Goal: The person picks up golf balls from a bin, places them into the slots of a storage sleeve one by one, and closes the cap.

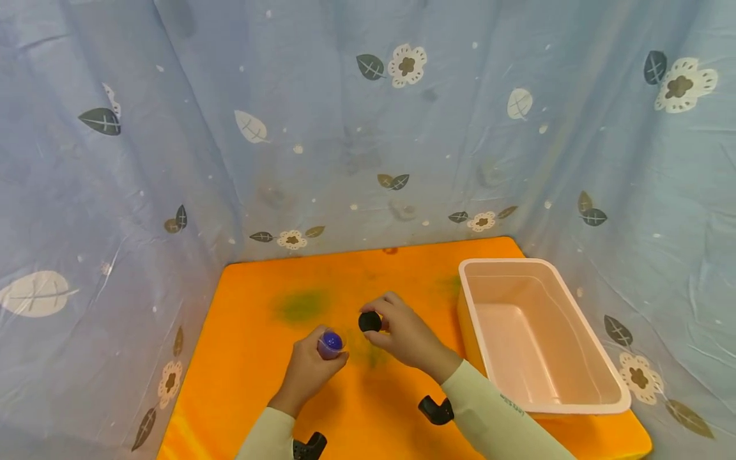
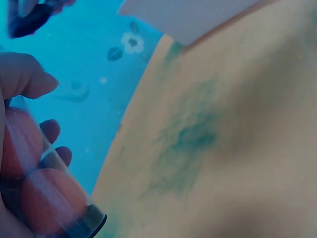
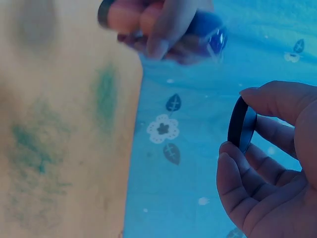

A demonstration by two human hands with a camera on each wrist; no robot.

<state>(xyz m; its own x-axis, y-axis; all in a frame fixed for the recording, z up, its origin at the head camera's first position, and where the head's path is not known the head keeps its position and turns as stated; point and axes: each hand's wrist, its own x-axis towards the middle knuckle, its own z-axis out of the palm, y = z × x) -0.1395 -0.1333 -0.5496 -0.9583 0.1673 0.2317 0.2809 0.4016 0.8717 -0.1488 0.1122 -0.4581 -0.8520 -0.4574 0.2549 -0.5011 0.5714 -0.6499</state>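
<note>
My left hand (image 1: 307, 367) grips a clear tube (image 2: 85, 202) that holds several balls. At its open top, facing up in the head view, a blue ball (image 1: 332, 340) shows. Lower down, in the left wrist view, sit two pinkish-orange balls (image 2: 53, 201), and a black cap (image 2: 96, 223) covers the bottom end. My right hand (image 1: 411, 335) pinches a round black lid (image 3: 241, 124) on edge between thumb and fingertips. The lid is apart from the tube, a short way to its right in the head view. Fingers hide part of the tube.
Both hands are over an orange cloth-covered table (image 1: 259, 294) with green stains. A pale pink plastic bin (image 1: 474, 319) stands on the right side of the table, beside my right forearm. Blue curtains (image 1: 322, 147) with flowers and leaves enclose the back and sides.
</note>
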